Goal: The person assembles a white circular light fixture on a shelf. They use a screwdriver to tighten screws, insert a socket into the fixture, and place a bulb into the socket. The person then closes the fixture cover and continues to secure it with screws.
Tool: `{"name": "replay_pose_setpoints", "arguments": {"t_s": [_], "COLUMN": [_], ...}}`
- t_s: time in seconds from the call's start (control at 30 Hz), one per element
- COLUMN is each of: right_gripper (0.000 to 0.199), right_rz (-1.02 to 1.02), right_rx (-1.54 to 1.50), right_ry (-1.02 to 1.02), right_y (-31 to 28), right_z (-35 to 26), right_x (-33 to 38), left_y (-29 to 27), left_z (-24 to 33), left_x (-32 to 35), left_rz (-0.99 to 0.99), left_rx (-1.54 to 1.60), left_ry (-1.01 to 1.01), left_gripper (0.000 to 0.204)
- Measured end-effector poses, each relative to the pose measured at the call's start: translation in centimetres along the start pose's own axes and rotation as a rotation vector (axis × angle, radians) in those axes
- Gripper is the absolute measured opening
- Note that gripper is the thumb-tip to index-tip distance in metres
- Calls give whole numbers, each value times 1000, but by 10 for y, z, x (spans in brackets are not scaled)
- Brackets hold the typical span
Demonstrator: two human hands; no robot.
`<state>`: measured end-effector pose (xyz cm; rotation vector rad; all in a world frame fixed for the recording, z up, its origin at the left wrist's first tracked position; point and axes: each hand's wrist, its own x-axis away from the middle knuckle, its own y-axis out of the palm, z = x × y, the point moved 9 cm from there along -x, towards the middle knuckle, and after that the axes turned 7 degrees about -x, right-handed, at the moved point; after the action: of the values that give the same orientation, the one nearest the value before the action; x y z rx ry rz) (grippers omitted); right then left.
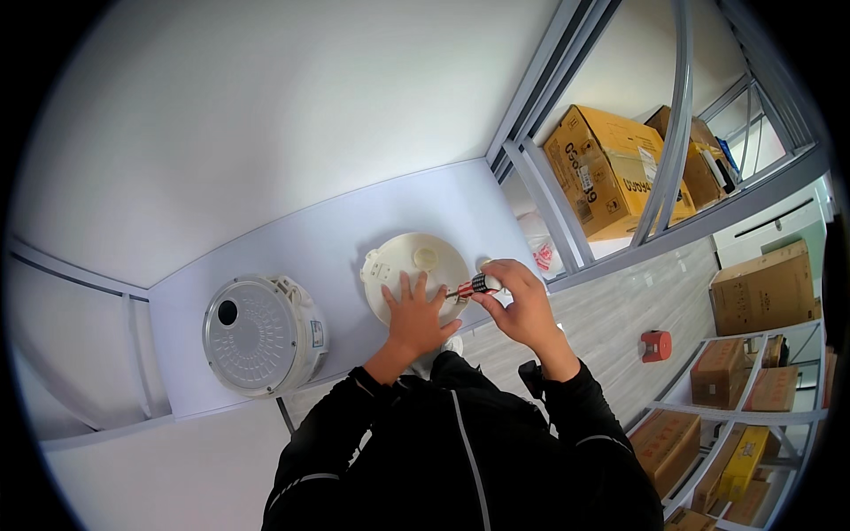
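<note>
A round cream-white plastic cover (403,252) lies on the pale bench in front of me. My left hand (418,316) rests flat on its near part, fingers spread. My right hand (522,305) is closed around the handle of a screwdriver (478,285) with red, black and white bands. The screwdriver's shaft points left to the cover's right inner side, close to my left fingertips; whether its tip sits in a screw I cannot tell. Further left on the bench stands a round appliance body (257,336) with a grey perforated disc on its face and a dark round hole.
The bench top (345,212) meets a white wall behind. At the right, a grey metal frame (531,177) borders the bench, with a yellow carton (611,173) beyond it. A red stool (655,346) stands on the floor; shelves with cardboard boxes (717,372) line the far right.
</note>
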<state>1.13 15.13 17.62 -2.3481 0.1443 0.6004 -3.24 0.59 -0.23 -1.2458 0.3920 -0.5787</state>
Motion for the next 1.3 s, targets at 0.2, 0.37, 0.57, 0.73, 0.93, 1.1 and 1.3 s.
{"name": "replay_pose_setpoints", "arguments": {"t_s": [0.2,0.37,0.57,0.73,0.93,1.1,1.3], "right_gripper": [47,42,38,36,29,26,31], "right_rz": [-3,-8,-129,-264,-465,-226,-337], "right_rx": [8,91,185,184,445,253,382], "right_ry": [-3,24,121,-178,452,-217,342], "right_y": [2,6,19,28,31,28,30], "right_z": [2,-4,-14,-38,-4,-46,-10], "right_x": [-1,-4,-13,-19,-12,-22,-14], "left_y": [0,1,-1,-4,-7,-9,-12], "left_z": [2,2,1,1,2,3,2], "left_x": [-1,-1,1,3,4,4,1], "left_rz": [-14,-6,85,90,74,127,142], "left_rx": [-19,-32,16,27,60,79,72], "left_ry": [6,7,26,18,38,48,57], "left_gripper": [83,83,80,79,76,71,68]}}
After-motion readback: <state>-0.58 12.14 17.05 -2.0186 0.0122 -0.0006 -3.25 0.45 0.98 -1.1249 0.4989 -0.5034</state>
